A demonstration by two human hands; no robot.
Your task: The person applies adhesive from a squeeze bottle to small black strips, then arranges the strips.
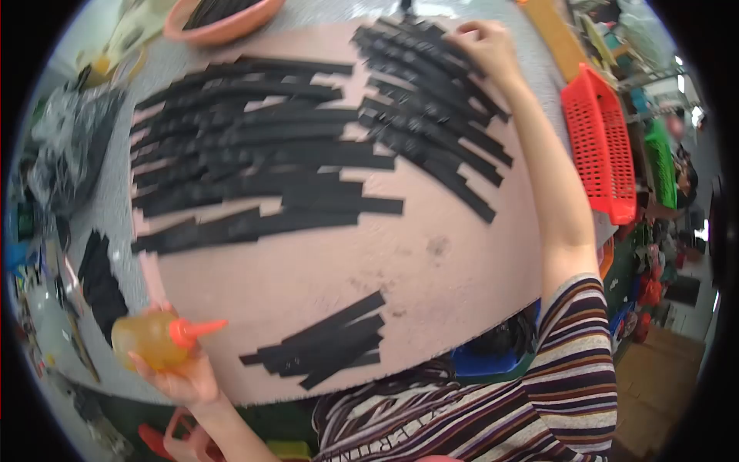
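Note:
My left hand point(188, 379) is wrapped round a squeeze bottle point(145, 339) of amber liquid, held at the near left with its orange-red nozzle point(202, 329) pointing right. At the far right of the pinkish board point(308, 273), the fingers of my right hand point(491, 52) are pinched at the upper end of a black strip point(466, 65). That strip belongs to a slanting group with glossy spots on it. To its left lies a wider group of black strips point(254, 165), overlapping in rows. A small loose pile of black strips point(331, 346) rests near my body.
A pinkish-orange bowl point(223, 27) with dark material stands at the far left. Beyond the board's right side is a red slotted basket point(596, 146). Clear plastic bags point(69, 146) and a black cloth piece point(102, 285) lie to the left.

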